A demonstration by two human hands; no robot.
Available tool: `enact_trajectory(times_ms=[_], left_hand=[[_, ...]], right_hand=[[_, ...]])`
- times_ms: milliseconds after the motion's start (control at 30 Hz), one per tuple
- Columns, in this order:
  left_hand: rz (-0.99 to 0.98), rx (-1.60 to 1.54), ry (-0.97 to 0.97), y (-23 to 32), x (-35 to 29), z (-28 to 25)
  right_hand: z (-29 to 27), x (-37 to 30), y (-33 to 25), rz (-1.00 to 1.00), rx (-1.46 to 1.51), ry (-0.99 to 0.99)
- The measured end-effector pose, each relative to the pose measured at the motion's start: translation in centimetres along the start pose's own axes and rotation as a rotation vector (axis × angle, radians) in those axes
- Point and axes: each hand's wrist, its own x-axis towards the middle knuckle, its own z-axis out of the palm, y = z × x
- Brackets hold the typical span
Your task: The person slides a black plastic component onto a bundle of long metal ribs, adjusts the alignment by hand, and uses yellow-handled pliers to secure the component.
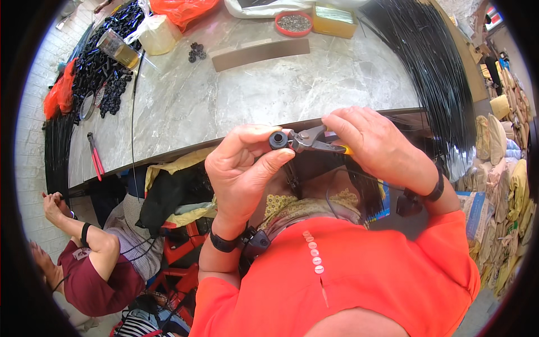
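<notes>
Just past the table's near edge, my left hand (pixel 234 174) pinches a small round black part (pixel 277 140) with a hole in its end, thumb below and fingers above. Pliers (pixel 310 139) with grey metal jaws are wrapped in the fingers of my right hand (pixel 370 139); a bit of yellow handle shows beside the palm. Their jaw tips meet the right side of the black part, close to my left thumb and fingertips. What exactly lies between the jaws is too small to make out.
The grey marbled table (pixel 252 92) holds a brown strip (pixel 261 54), a red bowl of small metal pieces (pixel 293 23), long black rods (pixel 421 62) and a heap of black parts (pixel 106 62). Red-handled pliers (pixel 95 157) lie left. A co-worker (pixel 95 264) sits at far left.
</notes>
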Motion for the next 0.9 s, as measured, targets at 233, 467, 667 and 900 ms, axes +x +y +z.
enact_trajectory(times_ms=[233, 467, 667, 900], left_hand=[[0.001, -0.051, -0.015, 0.0, 0.1, 0.2], [0.003, -0.045, 0.011, -0.1, 0.1, 0.3], [0.018, -0.05, -0.035, -0.2, 0.2, 0.0], [0.003, -0.041, -0.033, -0.1, 0.1, -0.3]], right_hand=[[0.0, 0.0, 0.4, -0.009, -0.01, -0.006], [-0.9, 0.4, 0.4, -0.003, -0.041, -0.059], [-0.8, 0.5, 0.6, -0.028, -0.055, -0.027], [-1.2, 0.6, 0.7, -0.039, -0.031, -0.1]])
